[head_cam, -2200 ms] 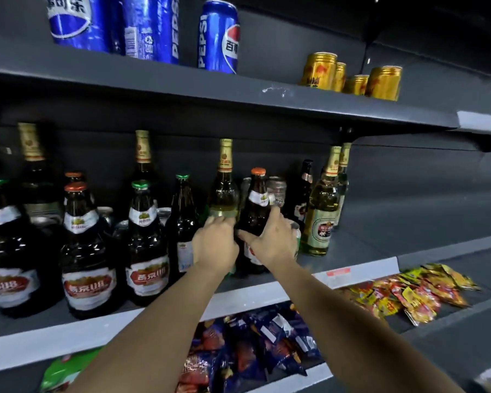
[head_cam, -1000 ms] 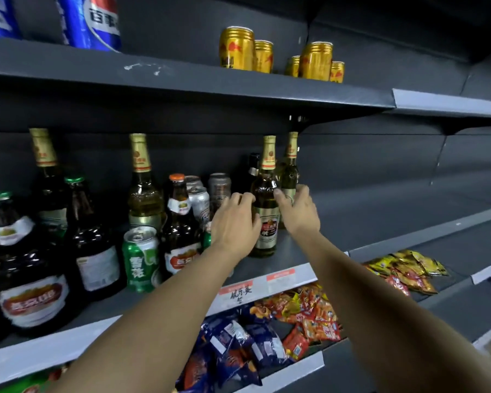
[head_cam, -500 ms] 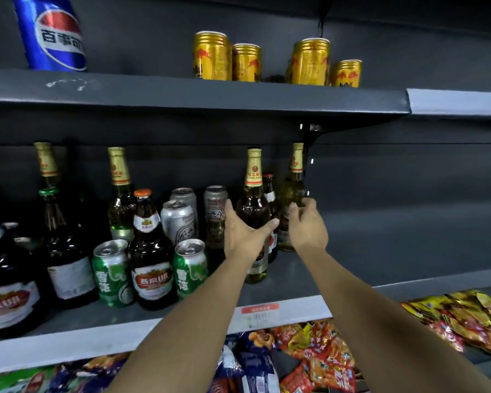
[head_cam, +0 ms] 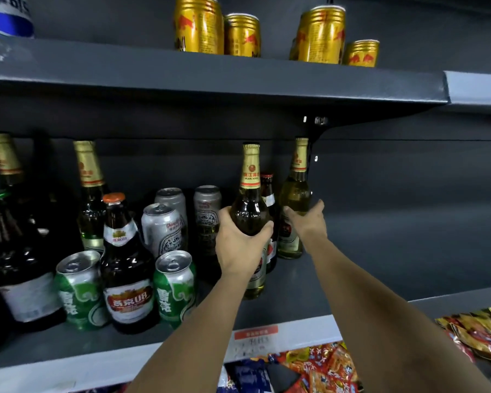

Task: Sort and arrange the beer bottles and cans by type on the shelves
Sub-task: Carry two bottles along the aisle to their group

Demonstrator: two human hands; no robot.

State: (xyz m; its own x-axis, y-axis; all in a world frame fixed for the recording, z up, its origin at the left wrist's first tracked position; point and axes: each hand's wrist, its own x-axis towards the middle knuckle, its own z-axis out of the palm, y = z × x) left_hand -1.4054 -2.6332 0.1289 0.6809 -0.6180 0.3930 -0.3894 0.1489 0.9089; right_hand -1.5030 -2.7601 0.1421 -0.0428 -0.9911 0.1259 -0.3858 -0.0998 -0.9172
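On the middle shelf [head_cam: 338, 282] my left hand [head_cam: 240, 245] grips a gold-necked Pearl River beer bottle [head_cam: 250, 205] around its body. My right hand [head_cam: 306, 222] wraps around a second, paler gold-necked bottle [head_cam: 295, 194] standing further back to the right. A small dark bottle with a red cap [head_cam: 268, 191] stands between them, mostly hidden. To the left stand two green cans [head_cam: 176, 287], a dark orange-capped bottle [head_cam: 125, 279], silver cans [head_cam: 165, 228] and more gold-necked bottles [head_cam: 90, 194].
Gold cans [head_cam: 199, 26] and a blue Pepsi can [head_cam: 7, 15] stand on the upper shelf. Snack packets [head_cam: 323, 367] lie on the lower shelf. The middle shelf to the right of the bottles holds nothing visible. A price tag [head_cam: 255, 340] is on the shelf edge.
Both hands moved right from the orange-capped bottle to the two gold-necked bottles. They were open around them half a second ago and now grip them.
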